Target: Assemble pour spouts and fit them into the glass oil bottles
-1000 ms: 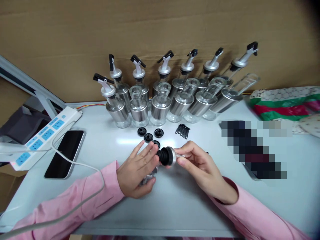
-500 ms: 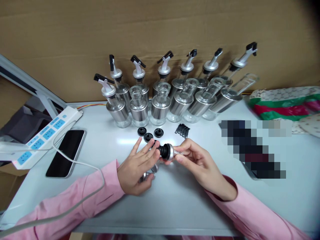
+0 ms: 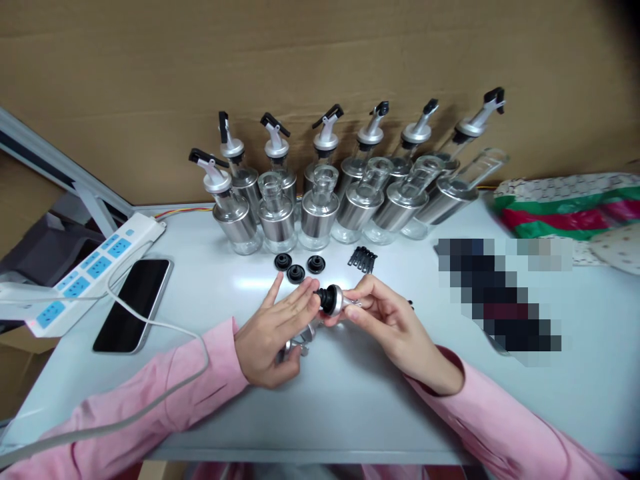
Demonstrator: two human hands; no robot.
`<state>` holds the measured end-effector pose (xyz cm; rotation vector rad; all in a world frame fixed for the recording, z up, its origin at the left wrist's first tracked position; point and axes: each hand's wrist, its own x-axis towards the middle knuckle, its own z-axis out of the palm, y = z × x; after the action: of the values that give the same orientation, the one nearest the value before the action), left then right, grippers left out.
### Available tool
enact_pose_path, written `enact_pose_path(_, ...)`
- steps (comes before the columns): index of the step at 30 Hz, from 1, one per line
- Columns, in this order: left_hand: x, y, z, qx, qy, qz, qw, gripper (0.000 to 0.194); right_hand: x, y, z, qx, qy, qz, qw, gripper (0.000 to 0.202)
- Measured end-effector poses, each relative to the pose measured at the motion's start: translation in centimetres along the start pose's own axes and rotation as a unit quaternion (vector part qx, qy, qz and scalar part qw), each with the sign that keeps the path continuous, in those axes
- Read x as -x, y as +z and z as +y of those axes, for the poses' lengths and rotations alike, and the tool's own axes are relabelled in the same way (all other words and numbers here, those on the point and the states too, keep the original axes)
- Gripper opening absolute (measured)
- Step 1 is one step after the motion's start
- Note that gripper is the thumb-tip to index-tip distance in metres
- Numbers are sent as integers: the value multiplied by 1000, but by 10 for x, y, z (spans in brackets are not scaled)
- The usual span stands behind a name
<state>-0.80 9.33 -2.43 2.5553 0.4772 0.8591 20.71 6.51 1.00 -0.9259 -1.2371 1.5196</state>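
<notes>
My right hand point(image 3: 387, 330) grips a silver bottle pourer point(image 3: 334, 300) by its narrow spout, the black ribbed stopper turned left. My left hand point(image 3: 275, 333) has its fingers stretched out, and their tips meet the stopper's end. Partly hidden beneath my left hand are loose silver pourer tops point(image 3: 300, 345) on the table. Just beyond lie three round black stoppers point(image 3: 295, 273). A small bunch of black levers point(image 3: 363, 259) lies to their right.
A front row of glass bottles point(image 3: 320, 212) with steel bands stands at the back, mostly uncapped; those behind carry pourers. On the left are a power strip point(image 3: 75, 287), a phone point(image 3: 133, 305) and a white cable point(image 3: 165, 327). A patterned cloth point(image 3: 560, 213) lies at right.
My right hand and the pourer have shifted slightly left. The fingers of my left hand have drawn closer together against the stopper's end. The view has moved a little.
</notes>
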Motion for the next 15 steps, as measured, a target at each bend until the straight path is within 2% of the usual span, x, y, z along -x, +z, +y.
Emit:
enact_pose_path(3,-1,1,1,-7,8,6,1000,86,-1,1,-1,-7,-8,-11,1000,15)
enact_pose_path(8,-5,3,5,-57,82,74,992,78,-2,1,-4,19,-2,-54,998,19)
enact_pose_path(12,-5,3,5,-119,103,39,987,69,-3,-1,-2,87,55,-32,994,34)
enact_pose_path(15,-4,4,3,-131,94,30,986,63,-3,-2,-2,113,40,-32,992,34)
